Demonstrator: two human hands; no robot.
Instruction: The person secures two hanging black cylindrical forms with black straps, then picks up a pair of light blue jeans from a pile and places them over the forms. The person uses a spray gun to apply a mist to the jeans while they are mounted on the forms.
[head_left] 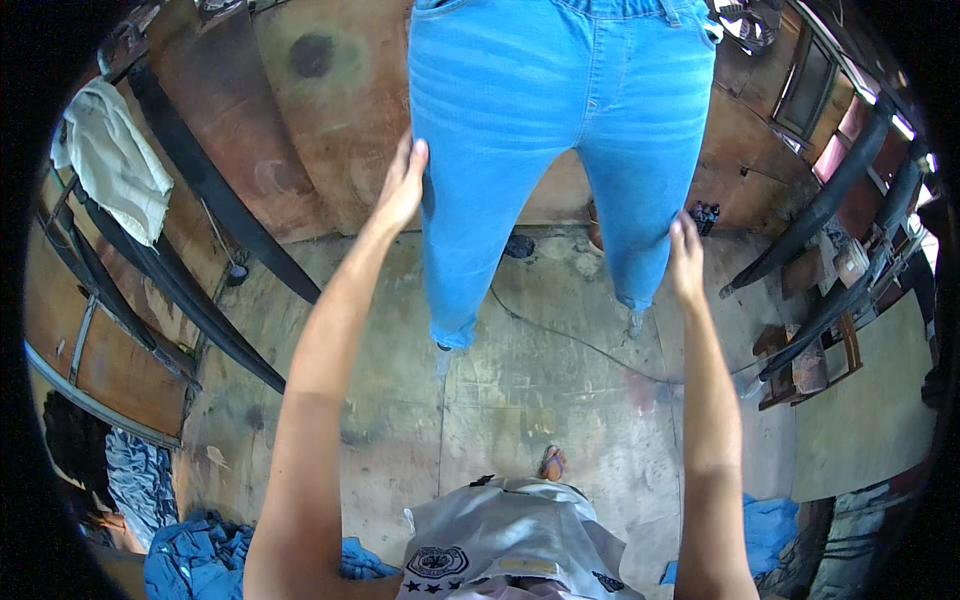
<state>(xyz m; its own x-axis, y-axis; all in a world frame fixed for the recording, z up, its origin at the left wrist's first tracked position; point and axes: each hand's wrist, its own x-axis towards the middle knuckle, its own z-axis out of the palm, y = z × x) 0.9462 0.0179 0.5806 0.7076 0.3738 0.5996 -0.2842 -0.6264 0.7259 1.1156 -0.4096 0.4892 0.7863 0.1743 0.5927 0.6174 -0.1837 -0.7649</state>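
A pair of light blue jeans (500, 130) hangs upright in front of me, its legs filled out and apart as if on a form; the waist runs out of view at the top. My left hand (403, 185) lies flat along the outer side of the left leg at thigh height, fingers stretched out. Lower down, my right hand (686, 258) is at the outer edge of the right leg near the knee, its fingers straight. Neither hand grips the cloth. Something pale and thin shows below each hem.
Dark padded tubes (210, 175) slant along the left, a white cloth (118, 160) draped over one. More dark tubes (820, 205) stand at right, near a wooden stool (812, 365). A cable (580, 352) crosses the floor. Blue garments (200, 560) lie in a heap at lower left.
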